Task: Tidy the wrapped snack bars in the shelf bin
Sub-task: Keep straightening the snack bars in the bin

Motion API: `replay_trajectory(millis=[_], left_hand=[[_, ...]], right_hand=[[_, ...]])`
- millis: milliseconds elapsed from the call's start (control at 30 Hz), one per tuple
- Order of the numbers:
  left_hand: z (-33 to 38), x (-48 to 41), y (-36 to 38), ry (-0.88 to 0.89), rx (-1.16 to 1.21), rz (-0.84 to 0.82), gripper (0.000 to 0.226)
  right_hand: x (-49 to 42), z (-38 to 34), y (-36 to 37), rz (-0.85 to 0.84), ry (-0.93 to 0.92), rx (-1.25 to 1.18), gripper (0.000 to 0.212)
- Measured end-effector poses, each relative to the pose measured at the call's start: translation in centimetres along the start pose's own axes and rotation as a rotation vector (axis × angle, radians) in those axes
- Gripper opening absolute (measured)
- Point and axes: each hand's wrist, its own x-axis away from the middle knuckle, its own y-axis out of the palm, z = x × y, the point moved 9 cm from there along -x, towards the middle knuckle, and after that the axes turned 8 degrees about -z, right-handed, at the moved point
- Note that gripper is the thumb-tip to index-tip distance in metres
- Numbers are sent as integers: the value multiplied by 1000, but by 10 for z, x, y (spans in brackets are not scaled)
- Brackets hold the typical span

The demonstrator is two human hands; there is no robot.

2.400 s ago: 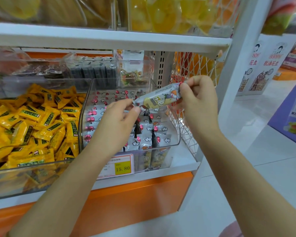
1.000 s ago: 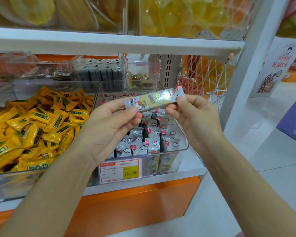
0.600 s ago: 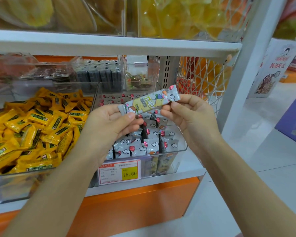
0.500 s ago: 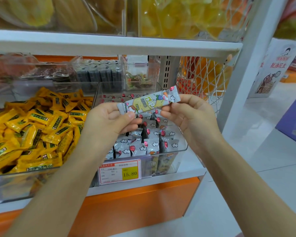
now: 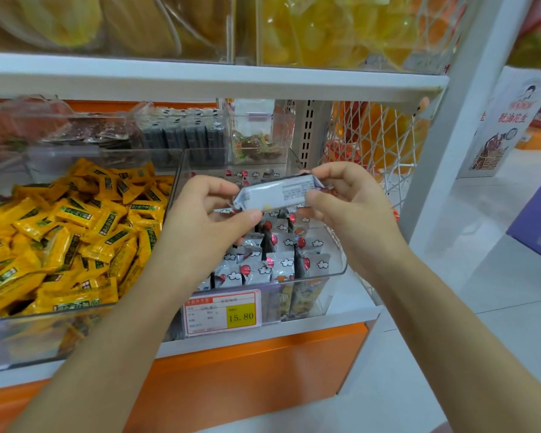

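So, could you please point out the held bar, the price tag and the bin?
Held bar (image 5: 278,193): head view, middle of its white back.
Price tag (image 5: 240,316): head view, yellow price patch.
Bin (image 5: 338,272): head view, front right rim.

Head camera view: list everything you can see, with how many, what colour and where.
held snack bar: one, silver-white, printed back up, above the clear bin
binned snack bars: many, white with red and cloud print, standing in the clear bin
clear bin: one, transparent, right on the shelf
yellow packets: many, yellow with green labels, heaped left of the clear bin
price tag: one, white, red and yellow, on the clear bin's front
left hand: one, pinches the bar's left end
right hand: one, pinches its right end
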Motion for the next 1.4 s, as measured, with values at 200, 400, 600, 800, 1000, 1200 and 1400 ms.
replay_trajectory(millis=[200, 400, 600, 800, 1000, 1200, 1400], left_hand=[[4, 1, 6, 38, 67, -81, 33], [6, 2, 10, 54, 98, -140, 30], [7, 2, 11, 64, 35, -127, 26], [-1, 0, 8, 24, 31, -135, 22], [1, -1, 11, 53, -40, -160, 23], [-8, -3, 8, -28, -6, -104, 3], [-9, -2, 3, -80, 50, -73, 20]], right_hand=[[0, -6, 3, -64, -54, 19, 24], [1, -11, -5, 43, -91, 164, 12], [0, -15, -9, 26, -122, 189, 8], [0, -13, -2, -52, -113, 263, 12], [4, -22, -3, 40, -181, 366, 13], [11, -25, 4, 90, -230, 426, 17], [11, -27, 7, 57, -231, 428, 15]])
